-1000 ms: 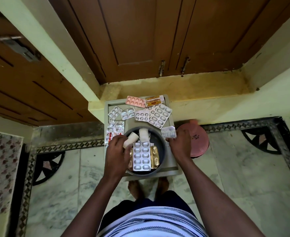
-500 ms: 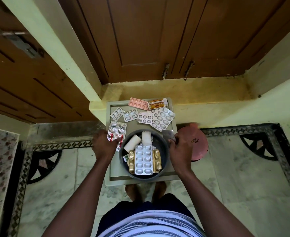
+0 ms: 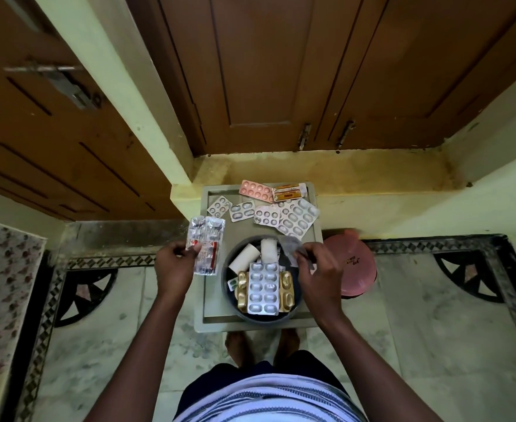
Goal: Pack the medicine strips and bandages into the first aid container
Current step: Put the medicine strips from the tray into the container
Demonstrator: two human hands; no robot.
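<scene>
A round dark container (image 3: 229, 284) stands on a grey tray (image 3: 214, 312). Inside it lie two white bandage rolls (image 3: 244, 257), a silver blister strip (image 3: 264, 287) and a gold strip (image 3: 287, 295). My left hand (image 3: 173, 268) holds a silver strip with red print (image 3: 208, 248) lifted over the tray's left edge. My right hand (image 3: 319, 269) pinches a small silver strip (image 3: 290, 246) above the container's right rim. Several loose strips (image 3: 296, 219) lie at the tray's far end, among them a pink one (image 3: 256, 190) and an orange one (image 3: 290, 191).
A pink round lid (image 3: 358, 266) lies on the floor right of the tray. Brown wooden doors (image 3: 281, 71) rise behind a yellow step (image 3: 342, 172). My bare feet (image 3: 238, 345) stand on the marble floor just below the tray.
My left hand left the bandage roll in the container, moved left and lifted the red-printed strip. My right hand picked up the small silver strip and brought it over the container's rim.
</scene>
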